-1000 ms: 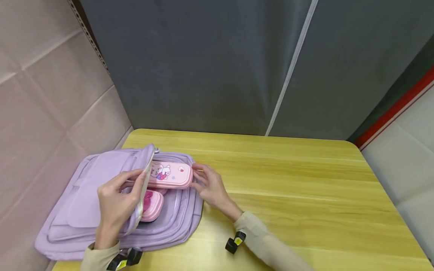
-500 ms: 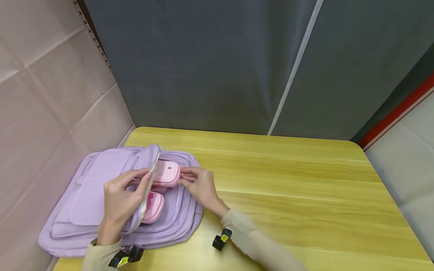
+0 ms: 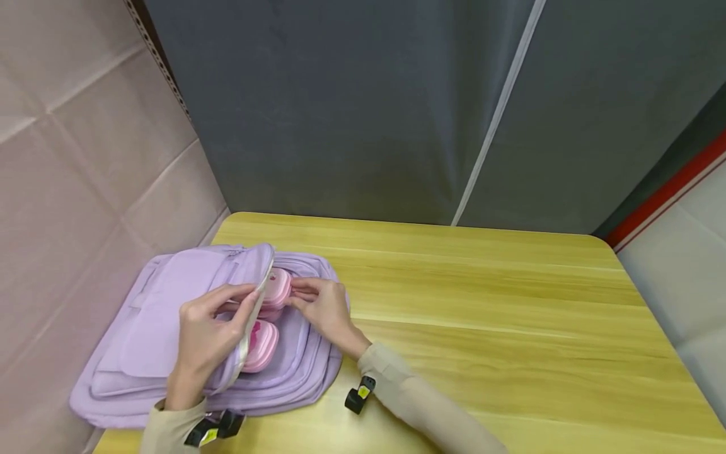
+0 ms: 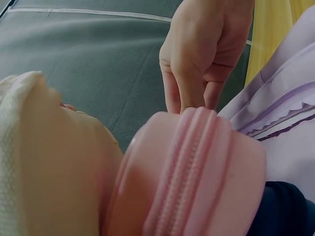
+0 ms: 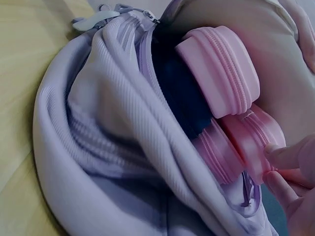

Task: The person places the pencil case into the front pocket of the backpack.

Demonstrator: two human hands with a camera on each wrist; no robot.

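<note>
A lavender backpack (image 3: 153, 315) lies on the table with its front compartment unzipped. My left hand (image 3: 207, 328) pinches the edge of the compartment's flap and lifts it. Between the thumb and fingers of my right hand (image 3: 329, 312) is the outer end of a pink pencil case (image 3: 279, 287), mostly inside the compartment and partly hidden by the flap. Another pink case (image 3: 261, 347) pokes out nearer the person. The right wrist view shows the held case (image 5: 258, 140) beside a pink zipped case (image 5: 219, 155), with a further pink case (image 5: 221, 69) above them.
A dark navy item (image 5: 179, 91) sits among the cases in the compartment. The yellow wood-grain table (image 3: 482, 334) stretches to the right of the bag. A tiled wall (image 3: 159, 183) borders the left side, and a dark grey panel (image 3: 340, 126) stands behind.
My right hand has moved left, sliding the pencil case deeper under the flap; its printed picture is now mostly covered. My left hand still holds the flap, shifted slightly right in the view.
</note>
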